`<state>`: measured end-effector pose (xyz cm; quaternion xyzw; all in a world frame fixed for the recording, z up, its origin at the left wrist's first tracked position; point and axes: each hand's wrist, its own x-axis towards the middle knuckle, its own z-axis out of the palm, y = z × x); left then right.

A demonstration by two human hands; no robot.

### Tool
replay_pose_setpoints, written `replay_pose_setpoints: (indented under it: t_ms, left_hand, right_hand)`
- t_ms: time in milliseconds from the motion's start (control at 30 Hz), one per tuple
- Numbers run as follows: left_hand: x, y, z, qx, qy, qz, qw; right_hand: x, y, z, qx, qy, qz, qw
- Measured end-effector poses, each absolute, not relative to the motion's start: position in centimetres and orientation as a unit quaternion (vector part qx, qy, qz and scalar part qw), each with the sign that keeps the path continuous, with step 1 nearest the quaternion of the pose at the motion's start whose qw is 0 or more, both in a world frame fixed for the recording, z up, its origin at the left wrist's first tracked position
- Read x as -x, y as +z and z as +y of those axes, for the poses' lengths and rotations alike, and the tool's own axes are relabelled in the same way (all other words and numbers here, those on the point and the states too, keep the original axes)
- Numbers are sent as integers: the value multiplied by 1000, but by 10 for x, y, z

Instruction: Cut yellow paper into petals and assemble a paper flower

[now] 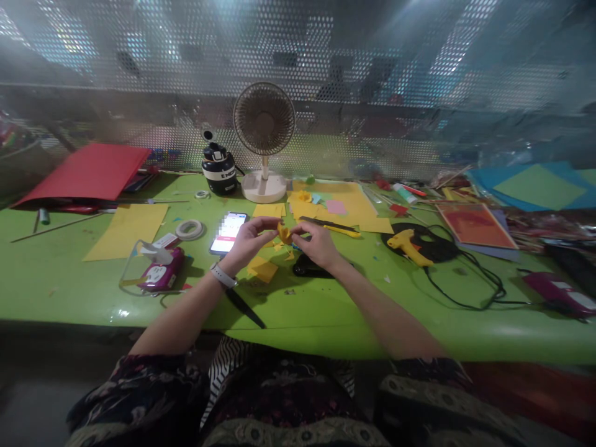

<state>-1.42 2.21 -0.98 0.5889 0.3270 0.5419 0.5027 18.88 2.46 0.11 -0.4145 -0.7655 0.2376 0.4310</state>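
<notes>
"What sort of place?"
"A craft workspace: coloured paper (125, 231) at left on the green worktop (298, 313)."
"Anything else?"
"A glue gun (410, 246) at right, a cutter (333, 227) and tape (190, 230) near centre."

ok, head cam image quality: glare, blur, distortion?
Head view throughout: glare spots on the glossy green tabletop, near left; bright streaks on the silvery perforated panel behind; wide-angle stretch at the sides; dim along the bottom; small yellow paper piece soft; bright rectangular phone screen partly pixelated.
</notes>
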Motion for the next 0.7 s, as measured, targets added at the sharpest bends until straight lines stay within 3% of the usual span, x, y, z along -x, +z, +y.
replay_pose_setpoints:
  t_ms: [233, 467, 700]
  left_hand:
    - [14, -10, 22, -623, 523, 332, 477]
    - [13, -12, 23, -725, 473, 378, 327]
    - [15, -11, 23, -725, 472, 370, 338]
  right_hand:
    - [-190, 1, 25, 413, 206, -778, 427]
    - [-188, -2, 25, 406, 120, -809, 408]
    - [-190, -1, 26, 414, 116, -806, 407]
